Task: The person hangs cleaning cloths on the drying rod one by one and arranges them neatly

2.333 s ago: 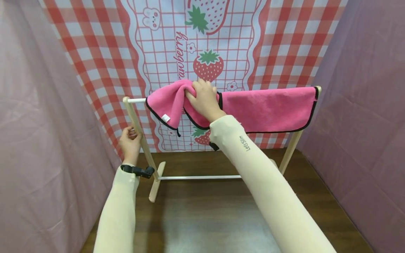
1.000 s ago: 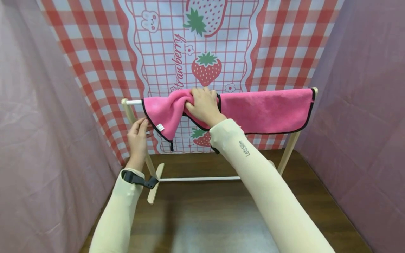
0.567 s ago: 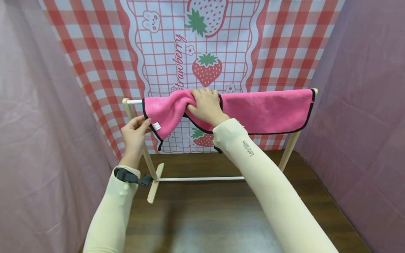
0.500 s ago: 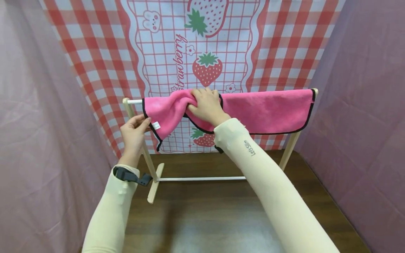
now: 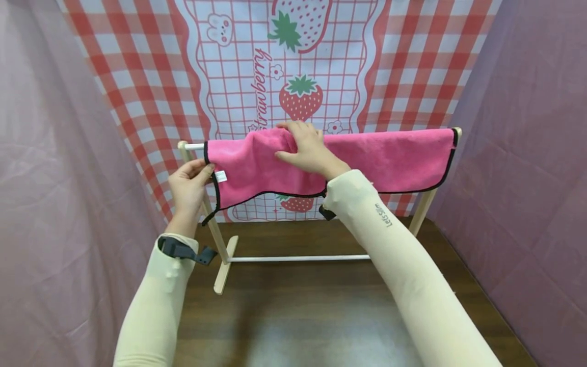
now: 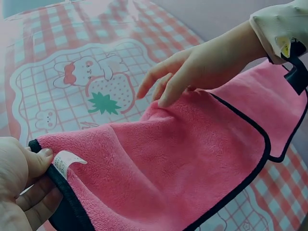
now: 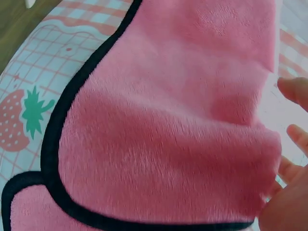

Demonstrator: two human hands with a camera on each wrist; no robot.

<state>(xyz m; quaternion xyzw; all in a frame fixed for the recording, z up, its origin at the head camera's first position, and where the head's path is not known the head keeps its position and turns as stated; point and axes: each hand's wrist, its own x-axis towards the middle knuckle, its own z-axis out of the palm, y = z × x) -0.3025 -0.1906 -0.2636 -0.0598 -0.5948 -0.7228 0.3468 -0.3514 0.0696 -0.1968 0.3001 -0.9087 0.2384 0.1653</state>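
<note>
A pink towel with black edging [image 5: 238, 173] hangs over the white top rail [image 5: 194, 147] of a small rack, its upper middle wrinkled. My left hand [image 5: 187, 188] pinches the towel's left edge beside a white label [image 5: 221, 176]; the left wrist view shows the thumb [image 6: 39, 161] on the black trim. Over the towel's top, near its right part, is my right hand [image 5: 312, 148], fingers loosely spread. In the right wrist view, fingertips [image 7: 291, 91] stand apart from the cloth; the hand's lower part is at the towel's edge, so contact there is unclear.
A second pink towel [image 5: 390, 160] hangs on the rail at right, partly overlapped by the first. Wooden posts [image 5: 212, 224] and a white lower rail [image 5: 298, 258] stand on the dark wood surface [image 5: 293, 316]. A strawberry-print cloth [image 5: 330, 76] covers the back; mauve curtains [image 5: 532, 153] flank both sides.
My left hand came up from the post, took the towel's edge and drew it left. The bunched towel spread flatter, and my right hand let go of the gathered cloth and shifted slightly right.
</note>
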